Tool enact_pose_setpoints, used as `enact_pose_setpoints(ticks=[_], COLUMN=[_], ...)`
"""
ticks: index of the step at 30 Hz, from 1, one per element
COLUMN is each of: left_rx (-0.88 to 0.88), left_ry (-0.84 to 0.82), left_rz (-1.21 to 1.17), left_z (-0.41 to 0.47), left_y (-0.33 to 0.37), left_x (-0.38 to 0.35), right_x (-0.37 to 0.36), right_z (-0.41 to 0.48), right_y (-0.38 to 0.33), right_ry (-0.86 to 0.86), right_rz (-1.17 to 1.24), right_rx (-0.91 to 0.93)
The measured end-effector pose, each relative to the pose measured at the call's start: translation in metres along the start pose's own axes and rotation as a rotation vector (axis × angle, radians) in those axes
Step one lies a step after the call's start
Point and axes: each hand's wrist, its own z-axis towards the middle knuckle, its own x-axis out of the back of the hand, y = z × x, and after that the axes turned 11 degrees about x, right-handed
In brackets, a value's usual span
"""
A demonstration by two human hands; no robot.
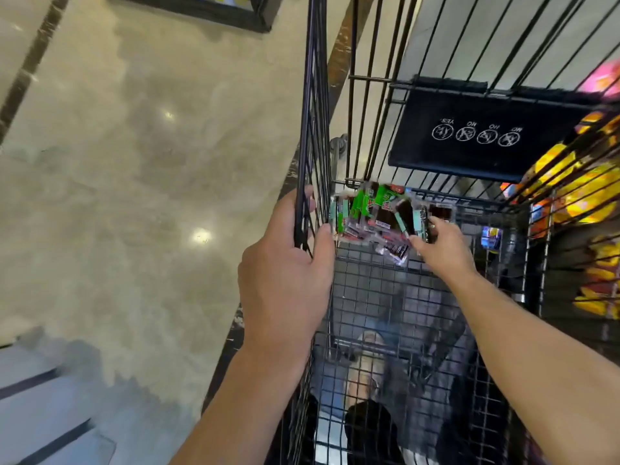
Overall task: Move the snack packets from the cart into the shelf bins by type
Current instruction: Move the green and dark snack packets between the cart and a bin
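Listing from the left: polished floor (134,162); left hand (288,263), fingers and thumb curled round an edge wire on the left wall of the cart (315,95); snack packets (372,209), a blurred green-and-dark bunch inside the cart, close to that wall and above the mesh bottom; right hand (439,246), thumb and fingers closed on the bunch's right edge. Further right: black flap (486,135) with white round icons, against the cart's far wires; yellow-orange packets (570,182) behind the wires at the right edge.
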Motion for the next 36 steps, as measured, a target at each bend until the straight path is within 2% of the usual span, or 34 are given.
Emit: enact_pose_setpoints(ticks=[2,4,9,13,15,17,18,19,20,23,26,28,31,36], left_rx=[0.009,0.021,-0.011,-0.020,-0.124,-0.339,-0.429,-0.447,-0.372,0.118,0.431,0.528,0.681,0.854], left_ry=[0.000,0.002,-0.048,-0.016,0.107,0.199,0.167,0.086,-0.030,-0.394,-0.599,-0.649,-0.634,-0.502], left_rz=[-0.014,-0.029,-0.021,0.015,0.019,-0.046,-0.092,-0.125,-0.154,-0.239,-0.367,-0.459,-0.594,-0.817], left_z=[0.000,0.001,0.000,-0.009,-0.022,-0.041,-0.049,-0.056,-0.060,-0.061,-0.054,-0.051,-0.047,-0.034], left_y=[0.000,0.001,0.005,0.017,0.028,0.042,0.047,0.050,0.051,0.040,0.011,-0.009,-0.026,-0.046], left_x=[0.000,0.000,0.003,0.013,0.016,0.009,-0.002,-0.016,-0.033,-0.086,-0.130,-0.148,-0.160,-0.166], right_x=[0.004,0.009,0.023,0.041,0.055,0.064,0.067,0.069,0.070,0.070,0.059,0.051,0.045,0.030], right_z=[-0.003,-0.009,-0.038,-0.070,-0.086,-0.101,-0.109,-0.116,-0.122,-0.137,-0.139,-0.136,-0.118,-0.053], right_y=[0.003,0.004,0.008,0.015,0.011,0.007,0.005,0.002,-0.001,-0.006,-0.010,-0.010,-0.003,0.004], right_ry=[0.049,0.113,0.221,0.203,0.123,0.059,0.036,0.009,-0.020,-0.116,-0.156,-0.156,-0.185,0.061], right_rz=[0.022,0.065,0.311,0.526,0.660,0.848,0.927,0.989,1.041,1.199,1.183,1.028,0.777,0.365], right_rx=[0.043,0.012,-0.042,-0.023,-0.025,-0.022,-0.020,-0.015,-0.010,0.017,0.003,0.001,-0.013,-0.045])
